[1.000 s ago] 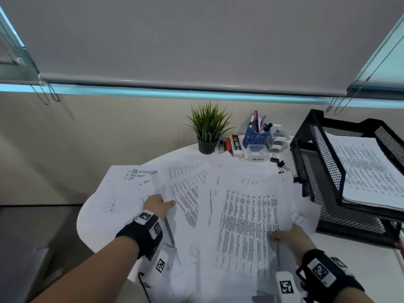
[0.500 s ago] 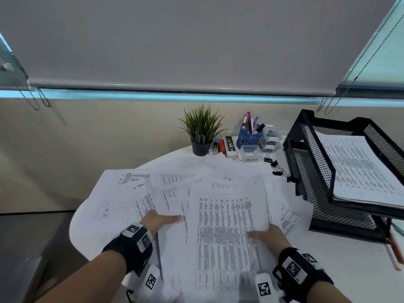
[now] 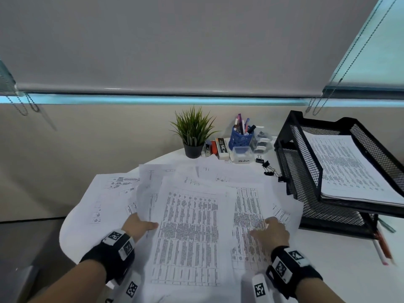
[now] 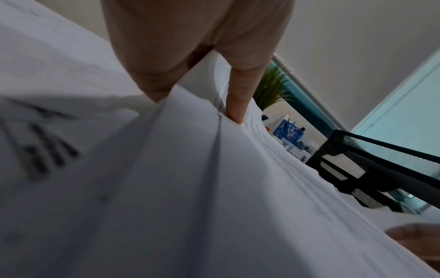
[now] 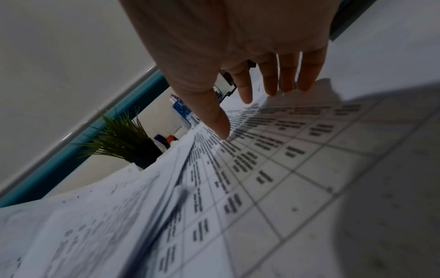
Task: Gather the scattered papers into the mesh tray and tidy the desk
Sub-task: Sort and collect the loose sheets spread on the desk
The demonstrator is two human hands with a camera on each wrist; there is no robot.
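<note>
Printed papers (image 3: 188, 226) lie fanned in an overlapping heap across the round white table (image 3: 328, 270). My left hand (image 3: 140, 226) grips the heap's left edge, thumb on top and fingers hidden beneath; the left wrist view shows it pinching the sheets (image 4: 190, 188). My right hand (image 3: 271, 234) lies flat on the right side of the heap. In the right wrist view its fingers (image 5: 288, 75) are straight and spread over a gridded sheet (image 5: 262, 169). The black two-tier mesh tray (image 3: 303, 162) stands at the right, a paper stack (image 3: 345, 167) in its top tier.
Behind the papers stand a potted plant (image 3: 193, 136), a blue pen cup (image 3: 240, 139), small boxes (image 3: 222, 147) and loose binder clips (image 3: 267, 167). Pencils (image 3: 381, 248) lie on the table right of the tray's base. The table's rounded edge drops off at the left.
Both hands have drawn inward and toward me, and the sheets have bunched up toward the middle. The left thumb now lies over the top sheet's edge.
</note>
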